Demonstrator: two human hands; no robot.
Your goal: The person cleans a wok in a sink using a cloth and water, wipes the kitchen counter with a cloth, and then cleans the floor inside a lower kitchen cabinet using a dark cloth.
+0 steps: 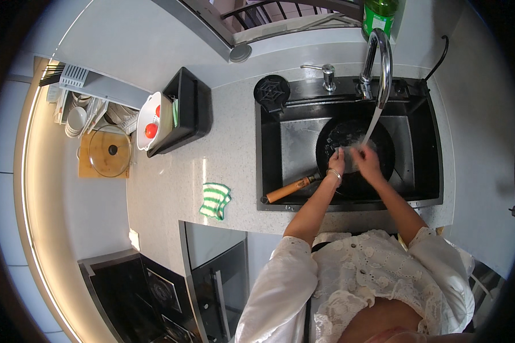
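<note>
A black frying pan (332,128) with a wooden handle (288,190) rests in the black sink (298,137). Water runs into it from the chrome faucet (385,68). Over the pan, my left hand (336,162), with a bracelet at the wrist, has its fingers pointing up the picture. My right hand (368,163) is beside it, blurred, right at the water stream. Something pale and greyish shows between the hands; spray and blur hide whether it is a thing or only water. Whether either hand grips anything is unclear.
A black drain cover (272,91) and a soap dispenser (328,78) are at the sink's back rim. On the counter (167,193) lies a green-and-white striped cloth (215,201). Farther left are a white colander (142,124) with tomatoes, a black bin (197,115) and a glass lid (101,156).
</note>
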